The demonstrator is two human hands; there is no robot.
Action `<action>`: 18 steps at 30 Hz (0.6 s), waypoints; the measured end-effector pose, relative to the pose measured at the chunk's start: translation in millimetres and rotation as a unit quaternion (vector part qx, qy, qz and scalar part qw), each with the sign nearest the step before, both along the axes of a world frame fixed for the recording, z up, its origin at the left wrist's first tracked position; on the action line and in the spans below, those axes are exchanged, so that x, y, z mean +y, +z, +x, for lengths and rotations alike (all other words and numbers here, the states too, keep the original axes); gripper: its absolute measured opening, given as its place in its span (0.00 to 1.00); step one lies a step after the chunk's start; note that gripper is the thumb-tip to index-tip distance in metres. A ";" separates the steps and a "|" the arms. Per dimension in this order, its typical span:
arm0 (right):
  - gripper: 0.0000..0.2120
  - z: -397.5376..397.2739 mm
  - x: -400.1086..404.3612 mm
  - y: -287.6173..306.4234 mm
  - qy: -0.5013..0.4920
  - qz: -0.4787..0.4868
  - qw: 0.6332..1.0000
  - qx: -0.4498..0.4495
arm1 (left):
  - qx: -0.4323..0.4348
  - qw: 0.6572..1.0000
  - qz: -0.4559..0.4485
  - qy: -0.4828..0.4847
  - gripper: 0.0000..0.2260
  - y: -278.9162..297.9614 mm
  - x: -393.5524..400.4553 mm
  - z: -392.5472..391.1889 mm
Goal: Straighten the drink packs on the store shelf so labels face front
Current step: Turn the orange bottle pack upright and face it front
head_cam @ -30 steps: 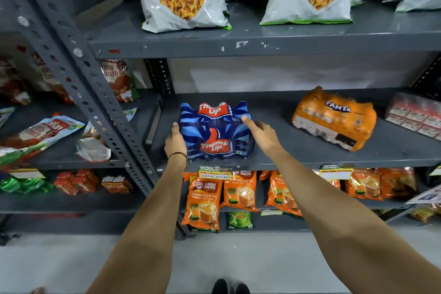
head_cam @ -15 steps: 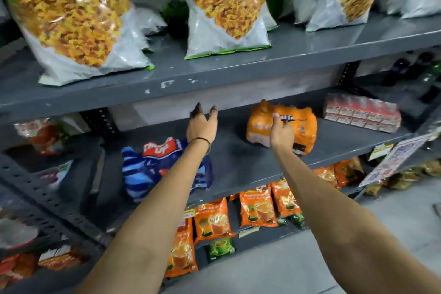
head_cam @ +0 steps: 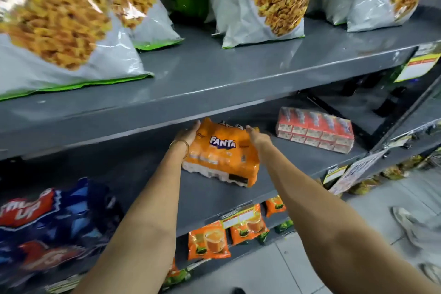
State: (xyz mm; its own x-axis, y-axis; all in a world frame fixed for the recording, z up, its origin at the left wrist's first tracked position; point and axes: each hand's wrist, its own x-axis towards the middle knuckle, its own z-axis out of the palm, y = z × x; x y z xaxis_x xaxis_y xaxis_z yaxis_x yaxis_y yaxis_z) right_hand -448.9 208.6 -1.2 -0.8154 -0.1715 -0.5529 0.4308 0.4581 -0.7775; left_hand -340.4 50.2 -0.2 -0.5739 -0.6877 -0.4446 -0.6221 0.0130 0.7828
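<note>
An orange Fanta drink pack (head_cam: 222,157) lies on the middle grey shelf (head_cam: 214,200), its logo turned toward me and slightly angled. My left hand (head_cam: 187,135) presses on its left side, and my right hand (head_cam: 259,137) grips its right side. A blue Thums Up pack (head_cam: 50,227) rests on the same shelf at the far left, blurred, away from both hands. A red drink pack (head_cam: 315,129) lies further right on that shelf, skewed.
The shelf above (head_cam: 214,74) holds large snack bags (head_cam: 59,31) and overhangs my hands closely. Orange tea packets (head_cam: 208,241) hang on the shelf below. Price tags (head_cam: 334,173) stick out at the shelf edge on the right. Sandals (head_cam: 405,222) lie on the floor.
Both hands left the Thums Up pack and moved right to the Fanta pack, closing on its two sides. My view swung right and closer to the shelf.
</note>
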 end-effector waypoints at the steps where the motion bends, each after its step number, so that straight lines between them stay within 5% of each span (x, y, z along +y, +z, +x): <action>1: 0.41 -1.6 -1.3 0.0 0.014 0.000 1.000 -0.026 | -0.001 1.000 0.016 0.007 0.36 -2.9 -0.9 -5.4; 6: 0.30 -18.2 -4.1 -8.0 0.075 0.061 0.995 0.003 | -0.053 0.997 -0.035 0.050 0.37 -17.4 4.1 -23.9; 10: 0.25 -22.1 1.7 -4.2 0.086 0.078 0.989 0.092 | 0.012 0.993 -0.055 0.108 0.34 -20.7 10.8 -18.6; 14: 0.24 -16.1 16.2 4.2 0.092 -0.034 0.972 0.212 | 0.154 0.975 -0.074 0.140 0.29 -6.8 18.4 4.1; 18: 0.21 -8.2 31.6 4.3 0.128 -0.146 0.947 0.256 | 0.179 0.970 -0.109 0.122 0.35 -7.5 33.8 35.1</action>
State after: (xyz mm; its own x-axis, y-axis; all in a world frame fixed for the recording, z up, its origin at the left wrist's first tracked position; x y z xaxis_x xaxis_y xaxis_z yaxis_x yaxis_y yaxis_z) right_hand -457.1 240.2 3.1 -0.8746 -0.4849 0.0061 -0.1339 0.2293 -0.9641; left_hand -305.2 84.0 -7.8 -0.4725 -0.8780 -0.0760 -0.3162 0.0884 0.9445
